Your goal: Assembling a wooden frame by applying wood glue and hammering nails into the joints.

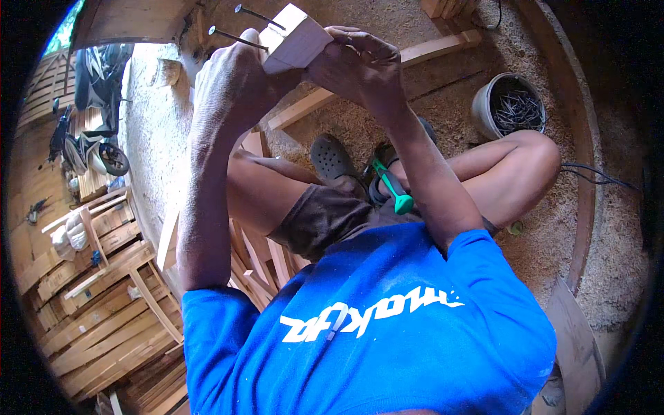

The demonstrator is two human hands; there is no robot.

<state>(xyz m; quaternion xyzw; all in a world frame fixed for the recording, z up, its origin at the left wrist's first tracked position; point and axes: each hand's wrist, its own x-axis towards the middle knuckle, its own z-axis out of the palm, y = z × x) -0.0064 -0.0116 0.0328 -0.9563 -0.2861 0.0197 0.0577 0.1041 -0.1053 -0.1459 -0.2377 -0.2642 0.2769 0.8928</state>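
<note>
A pale wooden block [299,40] is raised in front of me at the top of the view. Two long nails [242,39] stick out of its left side, their heads pointing up and left. My left hand [238,86] is closed around the block's lower left, just below the nails. At its right end my right hand [356,66] grips it with bent fingers. Part of the block is hidden behind both hands. A tool with a green handle [394,188] rests by my feet, below my right forearm; its far end cannot be made out.
A white bucket [487,114] full of loose nails stands beyond my bent right knee. A long wooden strip [436,50] lies across the sawdust-covered floor [443,111]. Stacked planks [104,304] fill the left side, with a parked motorbike [97,131] farther off. Dark cables [598,176] run at right.
</note>
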